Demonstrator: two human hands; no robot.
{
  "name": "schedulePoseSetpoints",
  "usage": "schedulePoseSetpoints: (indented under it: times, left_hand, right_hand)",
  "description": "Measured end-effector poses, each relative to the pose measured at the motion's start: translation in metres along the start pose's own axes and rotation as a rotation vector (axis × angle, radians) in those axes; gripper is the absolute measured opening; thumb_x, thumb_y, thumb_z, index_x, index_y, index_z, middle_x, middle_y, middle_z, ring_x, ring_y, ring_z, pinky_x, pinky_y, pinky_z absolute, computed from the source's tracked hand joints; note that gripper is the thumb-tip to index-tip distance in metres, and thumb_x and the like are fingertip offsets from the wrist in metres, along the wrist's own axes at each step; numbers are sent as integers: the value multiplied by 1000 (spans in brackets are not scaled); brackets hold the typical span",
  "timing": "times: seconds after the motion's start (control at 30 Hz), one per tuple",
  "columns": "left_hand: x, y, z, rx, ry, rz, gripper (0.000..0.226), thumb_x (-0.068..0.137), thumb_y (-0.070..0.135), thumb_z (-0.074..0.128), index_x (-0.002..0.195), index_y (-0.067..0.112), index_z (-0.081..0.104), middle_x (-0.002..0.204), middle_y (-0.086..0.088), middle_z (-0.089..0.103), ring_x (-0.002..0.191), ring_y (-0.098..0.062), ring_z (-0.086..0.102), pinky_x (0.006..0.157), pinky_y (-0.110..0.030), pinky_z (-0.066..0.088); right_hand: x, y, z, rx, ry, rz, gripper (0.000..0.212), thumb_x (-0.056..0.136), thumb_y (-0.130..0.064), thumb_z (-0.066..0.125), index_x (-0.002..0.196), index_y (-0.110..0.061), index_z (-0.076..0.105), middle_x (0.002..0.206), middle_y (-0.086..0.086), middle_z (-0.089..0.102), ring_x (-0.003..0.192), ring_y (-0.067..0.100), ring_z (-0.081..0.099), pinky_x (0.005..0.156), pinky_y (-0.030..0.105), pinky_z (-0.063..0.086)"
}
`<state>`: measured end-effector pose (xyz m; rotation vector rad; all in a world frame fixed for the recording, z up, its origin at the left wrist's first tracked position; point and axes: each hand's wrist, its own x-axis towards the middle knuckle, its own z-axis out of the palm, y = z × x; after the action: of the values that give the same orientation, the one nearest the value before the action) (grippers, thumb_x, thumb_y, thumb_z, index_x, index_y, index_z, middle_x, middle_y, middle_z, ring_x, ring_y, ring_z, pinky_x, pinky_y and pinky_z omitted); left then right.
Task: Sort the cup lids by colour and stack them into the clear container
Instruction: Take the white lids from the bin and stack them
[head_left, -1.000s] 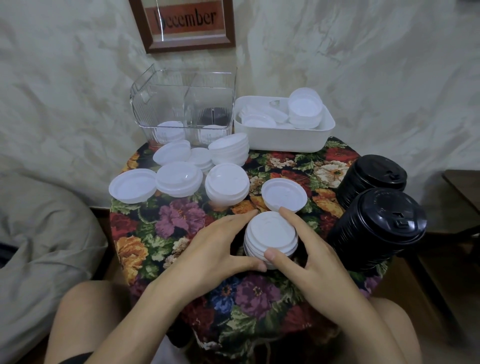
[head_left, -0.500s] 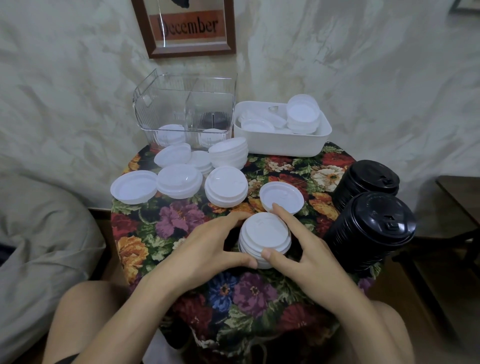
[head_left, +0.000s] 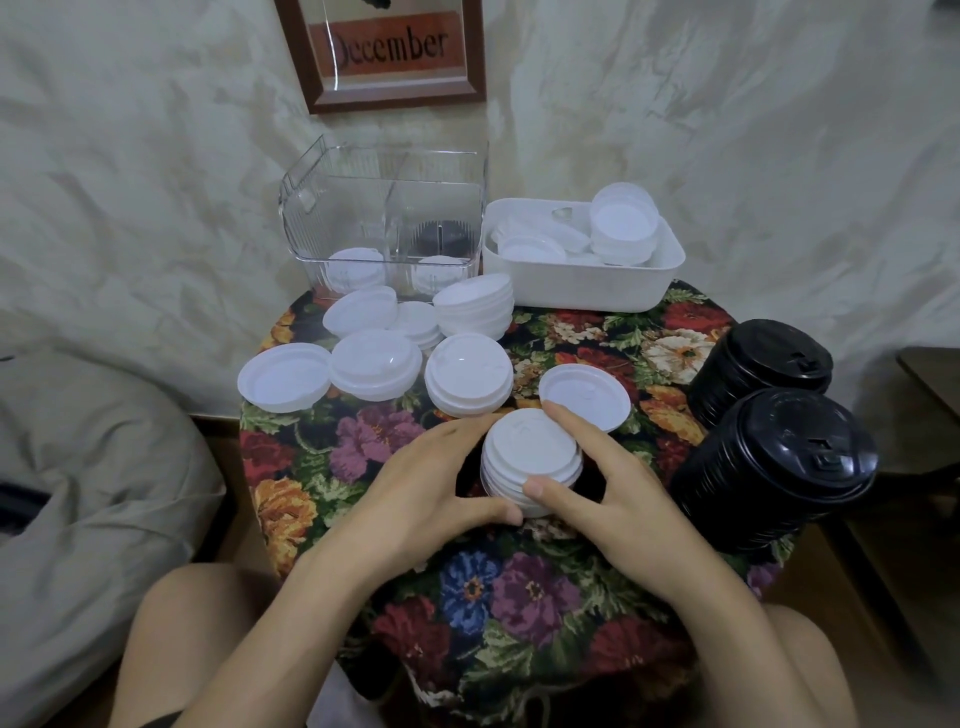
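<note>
The task looks barely begun. At the surface's (head_left: 519, 587) back edge, the clear container (head_left: 384, 208) holds only a few lids, white ones and something dark behind. A white bin (head_left: 582, 291) beside it has more lids. Two black lid stacks (head_left: 769, 467) stand at the right edge, and loose white piles (head_left: 467, 382) lie left of centre. Near the middle, the left hand (head_left: 415, 493) and right hand (head_left: 618, 499) curl round a small white stack (head_left: 530, 457), gripping its sides.

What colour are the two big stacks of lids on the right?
Black. Both stacks of lids show best in the head view, at the table's right edge.
</note>
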<state>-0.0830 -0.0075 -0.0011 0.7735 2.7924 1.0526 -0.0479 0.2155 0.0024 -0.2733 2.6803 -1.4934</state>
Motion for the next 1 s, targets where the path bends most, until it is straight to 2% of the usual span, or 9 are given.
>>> schedulePoseSetpoints:
  times: [0.23,0.33,0.47,0.57,0.67,0.77,0.87,0.93,1.0]
  left_hand:
    - [1,-4,2,-5,10,-12,86,79,53,81,152,52,35,132,54,32,130,25,27,102,2,20]
    - [0,-5,2,-8,10,-8,86,78,54,81,151,54,35,129,58,31,126,32,25,102,3,20]
    - [0,-4,3,33,21,3,88,78,54,82,153,51,35,136,49,36,131,24,29,104,-2,23]
    - [-1,-2,3,33,36,15,87,79,53,82,153,49,37,141,42,40,134,19,32,106,-9,28]
    - [-1,-2,4,38,49,29,86,78,57,81,152,48,38,141,42,42,132,22,33,107,-7,29]
    - [-2,0,6,49,65,32,85,78,59,79,151,49,37,136,47,41,126,29,31,101,0,27]
    - [-3,3,6,40,70,35,82,81,58,78,151,49,36,143,39,45,128,23,35,101,-3,30]
    - [-3,4,7,33,73,31,80,82,58,77,150,50,36,138,42,43,125,25,34,98,0,29]
    - [-3,6,8,30,68,22,77,84,58,75,150,50,36,137,42,44,125,23,37,96,0,29]
  right_hand:
    - [-2,1,-2,3,-44,25,82,89,-60,66,155,-56,19,152,-48,22,141,-25,17,115,15,22]
    - [-6,1,4,0,4,12,78,88,-63,63,155,-56,24,153,-46,25,141,-24,20,114,16,24]
    - [-6,-1,7,-15,38,14,66,86,-65,64,144,-65,32,153,-42,31,139,-22,24,112,18,28]
    - [-7,-3,11,-31,75,34,59,88,-56,70,131,-72,33,136,-55,32,129,-31,26,102,7,29]
    - [-10,-4,21,-59,174,35,66,90,-50,72,145,-58,36,130,-56,32,122,-31,30,93,0,29]
    - [-12,-7,31,-112,283,39,75,87,-51,74,153,-40,40,140,-34,41,122,-18,33,94,4,30]
    - [-12,-9,34,-109,302,48,78,85,-52,75,153,-35,41,135,-31,40,115,-20,30,86,-7,25]
    - [-12,-8,32,-73,281,50,77,85,-54,74,152,-37,40,133,-35,38,118,-19,32,90,-4,27]
    - [-11,-9,28,-20,242,64,76,86,-56,72,152,-41,38,138,-36,38,125,-15,35,99,8,30]
